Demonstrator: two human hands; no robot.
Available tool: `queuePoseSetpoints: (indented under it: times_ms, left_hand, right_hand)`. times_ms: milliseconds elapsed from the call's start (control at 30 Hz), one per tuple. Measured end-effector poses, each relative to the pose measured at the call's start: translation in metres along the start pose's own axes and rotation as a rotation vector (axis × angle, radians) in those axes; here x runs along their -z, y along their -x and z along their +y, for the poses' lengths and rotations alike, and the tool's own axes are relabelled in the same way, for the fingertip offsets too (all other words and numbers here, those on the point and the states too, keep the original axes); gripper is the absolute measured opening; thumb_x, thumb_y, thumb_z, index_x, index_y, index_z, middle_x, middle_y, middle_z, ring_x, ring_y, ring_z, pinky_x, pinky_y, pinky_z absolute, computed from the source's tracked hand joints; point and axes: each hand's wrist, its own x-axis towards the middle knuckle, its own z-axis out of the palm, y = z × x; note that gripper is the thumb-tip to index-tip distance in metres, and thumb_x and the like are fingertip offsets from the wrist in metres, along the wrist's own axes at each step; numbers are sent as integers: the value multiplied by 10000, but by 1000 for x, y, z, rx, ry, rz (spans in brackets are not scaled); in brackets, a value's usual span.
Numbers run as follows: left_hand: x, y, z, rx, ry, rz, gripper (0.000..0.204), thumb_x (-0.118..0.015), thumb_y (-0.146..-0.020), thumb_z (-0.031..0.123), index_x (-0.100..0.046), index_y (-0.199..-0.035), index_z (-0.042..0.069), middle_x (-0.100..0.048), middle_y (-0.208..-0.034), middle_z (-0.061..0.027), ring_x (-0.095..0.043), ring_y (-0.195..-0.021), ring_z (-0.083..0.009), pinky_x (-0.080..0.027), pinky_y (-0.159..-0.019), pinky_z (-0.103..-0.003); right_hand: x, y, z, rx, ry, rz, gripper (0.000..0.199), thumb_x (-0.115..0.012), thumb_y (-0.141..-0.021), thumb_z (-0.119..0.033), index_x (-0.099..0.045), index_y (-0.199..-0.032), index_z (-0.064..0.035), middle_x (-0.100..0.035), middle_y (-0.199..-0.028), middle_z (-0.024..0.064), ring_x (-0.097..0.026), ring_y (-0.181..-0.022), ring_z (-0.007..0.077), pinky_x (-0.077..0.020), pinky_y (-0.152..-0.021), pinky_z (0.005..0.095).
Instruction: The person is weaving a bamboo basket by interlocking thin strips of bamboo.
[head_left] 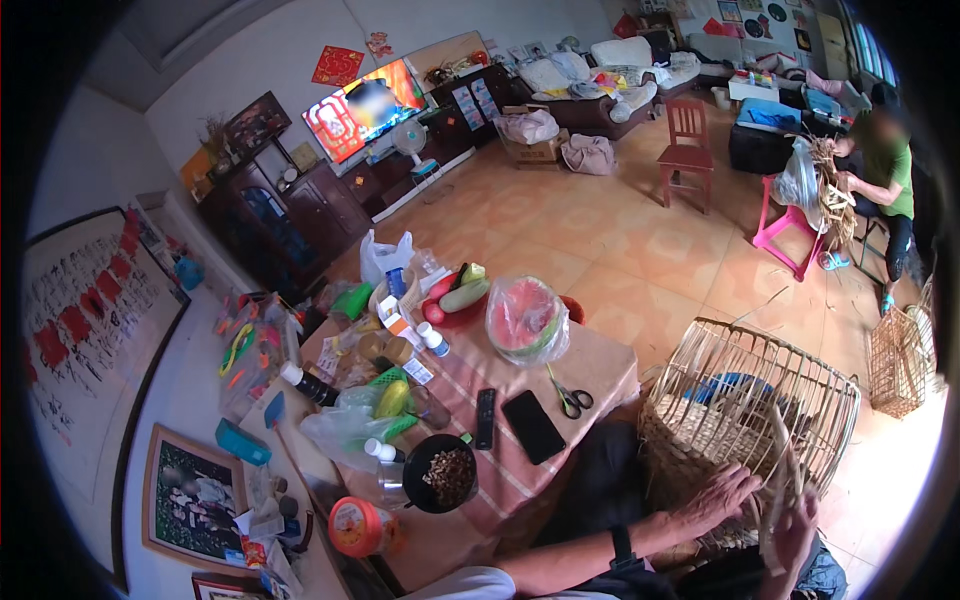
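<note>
A half-woven basket (690,425) of pale plant strips leans at my lap, its bare upright stakes standing out along the far side. My left hand (712,500) is closed over the near part of the weave, its fingers pointing right; a dark band circles that wrist. Just to the right, my right hand (795,528) is closed around a flat pale strip (783,455) that rises above the basket. The fingertips of the right hand are partly hidden and blurred. Something blue (735,387) shows inside, behind the stakes.
At left, a cloth-covered table (600,385) holds a phone (533,427), scissors (571,398), a remote (486,418), wrapped watermelon (527,318) and a black bowl (440,474). Another person (885,165) handles strips beside a pink stool (785,230). A second basket (897,365) stands at right.
</note>
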Motion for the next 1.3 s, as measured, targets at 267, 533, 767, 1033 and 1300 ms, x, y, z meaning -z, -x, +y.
queuePoseSetpoints:
  times_ms: [267,533,767,1033,1300]
  left_hand:
    - [20,4,4,-16,143,-130,278,-625,-807,42,-567,-1078,20,-546,-1085,-170,-536,-1037,-349,-458,-928,-435]
    - [30,-14,20,-136,-303,58,193,-524,-875,99,-655,-959,-15,-589,-1006,-149,-572,-1043,-289,-481,-917,-392]
    - [14,-17,2,-103,106,-54,200,-571,-905,72,-624,-1081,-5,-596,-920,-138,-617,-926,-298,-503,-806,-376]
    - [27,-34,-3,17,276,-179,171,-590,-874,47,-681,-1016,19,-657,-883,-162,-662,-868,-340,-524,-771,-414]
    - [48,-51,-11,165,399,-355,219,-656,-894,73,-733,-1099,82,-753,-996,-150,-736,-940,-285,-566,-833,-368]
  right_hand:
    - [-47,33,-18,-101,577,-73,183,-713,-928,-200,-635,-1003,-52,-569,-720,-46,-443,-546,43,-367,-492,233]
    - [-19,29,7,-207,556,-109,316,-574,-1036,-305,-579,-847,-52,-569,-642,13,-518,-515,99,-384,-447,258]
    - [38,65,-17,-140,-491,444,388,-573,-1043,-330,-578,-1323,-61,-698,-1092,86,-654,-823,205,-506,-603,302]
    - [91,76,-25,12,-530,56,256,-581,-1043,-249,-676,-1108,-20,-688,-930,92,-554,-640,134,-480,-612,285]
    - [107,95,-87,121,1853,569,418,-663,-988,-264,-535,-701,12,-509,-536,88,-517,-493,192,-405,-496,357]
